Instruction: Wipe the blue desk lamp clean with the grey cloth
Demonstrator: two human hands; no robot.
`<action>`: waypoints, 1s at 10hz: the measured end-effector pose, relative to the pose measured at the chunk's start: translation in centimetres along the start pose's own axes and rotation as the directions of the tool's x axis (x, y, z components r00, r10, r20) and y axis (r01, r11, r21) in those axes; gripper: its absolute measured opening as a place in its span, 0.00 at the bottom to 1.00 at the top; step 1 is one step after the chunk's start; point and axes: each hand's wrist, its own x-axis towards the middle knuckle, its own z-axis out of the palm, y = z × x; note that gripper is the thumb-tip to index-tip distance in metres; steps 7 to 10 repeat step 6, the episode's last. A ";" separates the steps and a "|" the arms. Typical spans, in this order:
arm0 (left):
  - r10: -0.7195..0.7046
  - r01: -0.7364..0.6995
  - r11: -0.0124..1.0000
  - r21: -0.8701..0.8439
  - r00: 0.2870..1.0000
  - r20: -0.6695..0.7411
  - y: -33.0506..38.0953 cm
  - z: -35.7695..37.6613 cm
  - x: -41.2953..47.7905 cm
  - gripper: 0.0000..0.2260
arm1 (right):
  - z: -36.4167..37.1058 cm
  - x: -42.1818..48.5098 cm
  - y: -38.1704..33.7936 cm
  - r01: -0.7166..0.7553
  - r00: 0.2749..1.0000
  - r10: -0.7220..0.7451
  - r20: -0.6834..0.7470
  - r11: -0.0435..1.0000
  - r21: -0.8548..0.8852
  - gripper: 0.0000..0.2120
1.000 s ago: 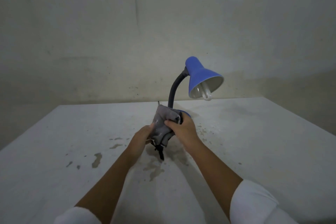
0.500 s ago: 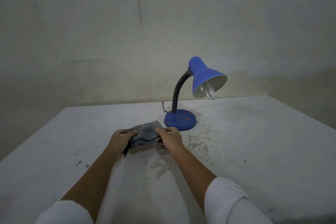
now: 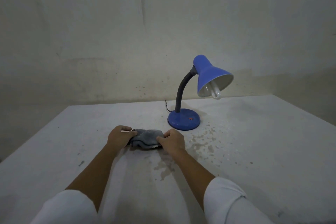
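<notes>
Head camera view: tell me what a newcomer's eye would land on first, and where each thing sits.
The blue desk lamp stands out first, upright toward the back of the white table, right of centre, its shade tipped down to the right with the bulb showing. Next, the grey cloth on the table in front of it, gripped at its ends by the left hand and right hand. Stains speckle the tabletop nearby.

A single head-worn wide-angle view looks forward and down from above the near edge of a white table, close over both forearms, facing the far edge and the wall behind; straight lines bow outward.
</notes>
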 end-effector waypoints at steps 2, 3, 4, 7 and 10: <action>0.049 -0.060 0.989 0.132 0.995 0.082 -0.4 -0.3 -0.6 0.18 | -0.4 0.0 -0.1 0.018 1.000 -0.016 0.026 0.997 -0.069 0.10; 0.128 -0.142 0.959 0.246 0.989 0.073 -0.3 -0.3 -1.2 0.16 | -0.7 -0.2 -0.3 0.046 0.998 -0.041 0.054 0.994 -0.094 0.12; 0.164 -0.188 0.925 0.329 0.981 0.101 0.1 -0.5 -1.6 0.14 | -1.2 -0.3 -0.7 0.067 0.996 -0.057 0.073 0.988 -0.137 0.10; 0.209 -0.231 0.897 0.376 0.973 0.101 2.4 -1.7 -1.7 0.15 | -3.9 -0.2 -3.2 0.144 0.989 -0.134 0.069 0.975 -0.171 0.11; 0.209 -0.231 0.897 0.376 0.973 0.101 2.4 -1.7 -1.7 0.15 | -3.9 -0.2 -3.2 0.144 0.989 -0.134 0.069 0.975 -0.171 0.11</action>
